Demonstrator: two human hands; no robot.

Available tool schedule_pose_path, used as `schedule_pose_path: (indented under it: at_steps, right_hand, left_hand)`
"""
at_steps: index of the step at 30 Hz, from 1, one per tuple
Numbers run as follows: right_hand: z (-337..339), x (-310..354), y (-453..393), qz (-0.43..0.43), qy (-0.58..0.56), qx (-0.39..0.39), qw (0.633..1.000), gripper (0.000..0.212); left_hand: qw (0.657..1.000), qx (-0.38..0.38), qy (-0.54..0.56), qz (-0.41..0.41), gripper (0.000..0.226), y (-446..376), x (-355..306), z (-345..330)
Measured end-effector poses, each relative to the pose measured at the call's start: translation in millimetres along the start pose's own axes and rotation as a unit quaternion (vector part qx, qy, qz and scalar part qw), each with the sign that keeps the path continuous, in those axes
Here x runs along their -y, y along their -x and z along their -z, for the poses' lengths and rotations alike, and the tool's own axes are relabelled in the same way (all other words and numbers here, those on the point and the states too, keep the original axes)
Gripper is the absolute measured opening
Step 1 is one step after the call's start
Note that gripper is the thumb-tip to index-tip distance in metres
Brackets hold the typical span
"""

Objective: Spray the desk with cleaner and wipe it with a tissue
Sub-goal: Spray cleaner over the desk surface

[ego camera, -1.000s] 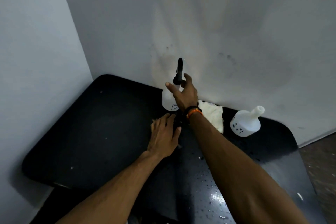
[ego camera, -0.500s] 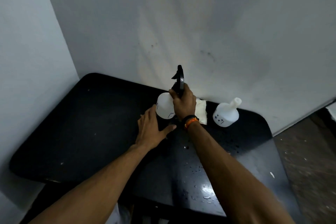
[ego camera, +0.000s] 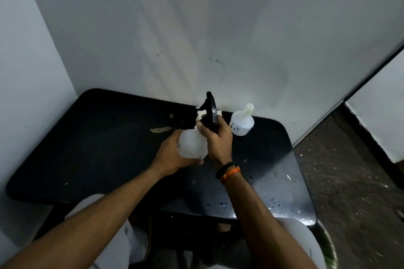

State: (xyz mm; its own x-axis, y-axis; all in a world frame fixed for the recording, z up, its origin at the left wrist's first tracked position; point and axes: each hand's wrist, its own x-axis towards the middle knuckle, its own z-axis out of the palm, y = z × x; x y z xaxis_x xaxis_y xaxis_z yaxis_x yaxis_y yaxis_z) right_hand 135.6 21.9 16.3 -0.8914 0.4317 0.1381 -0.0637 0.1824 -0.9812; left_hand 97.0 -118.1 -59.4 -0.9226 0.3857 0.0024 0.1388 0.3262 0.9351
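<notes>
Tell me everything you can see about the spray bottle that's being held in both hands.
The spray bottle has a rounded, translucent white body that looks like plastic, topped by a black trigger head rising above the hands. It is held roughly upright, lifted over the black desk near the back wall. The left hand cups the body from the side and below; the right hand wraps the neck just under the trigger. Small dark markings show on its left side. The liquid level cannot be made out.

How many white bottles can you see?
2. One spray bottle is held in both hands over the desk; the other bottle stands by the wall.
</notes>
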Motion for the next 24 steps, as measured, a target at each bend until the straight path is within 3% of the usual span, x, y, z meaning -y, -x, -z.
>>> schedule_pose_path:
  at_steps: [5, 7, 15, 19, 22, 24]
  right_hand:
    - [9.8, -8.3, 28.0, -0.068, -0.089, -0.107, 0.988, 0.052]
    - [13.6, -12.6, 30.9, -0.071, -0.143, -0.126, 0.979, 0.056]
    - [42.9, -20.5, 41.8, -0.048, -0.131, -0.063, 0.988, 0.021]
    - [62.0, -18.5, 34.8, -0.048, -0.072, -0.016, 0.996, 0.019]
    - [78.8, -19.2, 26.4, -0.056, -0.004, 0.039, 0.998, 0.022]
    - [88.7, -20.7, 19.7, -0.075, 0.049, 0.08, 0.993, 0.018]
  left_hand:
    - [0.997, 0.057, -0.048, -0.001, 0.094, 32.9, -6.9, -16.6]
    - [0.994, 0.086, -0.06, 0.008, 0.092, 42.2, -4.9, -29.2]
    - [0.988, 0.14, -0.059, -0.009, 0.084, 59.6, -3.0, -46.7]
    - [0.944, 0.233, -0.218, -0.084, 0.09, 42.2, -3.4, -16.9]
    - [0.904, 0.208, -0.353, -0.123, 0.088, 19.1, 13.4, 20.6]
    - [0.881, 0.194, -0.426, -0.072, 0.082, 7.2, 29.0, 44.2]
